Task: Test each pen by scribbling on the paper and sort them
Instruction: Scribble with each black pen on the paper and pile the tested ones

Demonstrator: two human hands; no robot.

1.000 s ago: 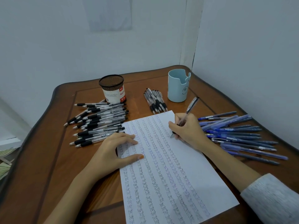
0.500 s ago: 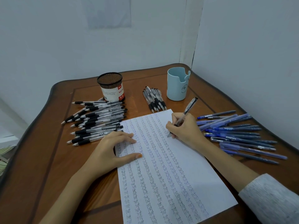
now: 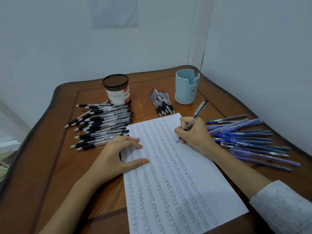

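The right hand point(image 3: 195, 134) pinches a pen point(image 3: 194, 119), tip on the paper point(image 3: 177, 174), likely testing its ink. The left hand point(image 3: 118, 154), fingers spread flat, steadies the sheet. Pen piles lie at left point(image 3: 101, 122), centre point(image 3: 162, 103) and right point(image 3: 249, 141), seemingly sorted.

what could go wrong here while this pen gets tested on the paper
The white paper sheet is crowded with written columns, so a faint mark from the clear dark-capped pen in the right hand might be misjudged. The right forearm lies close beside the pile of blue pens; pulling back could knock some out of their group.
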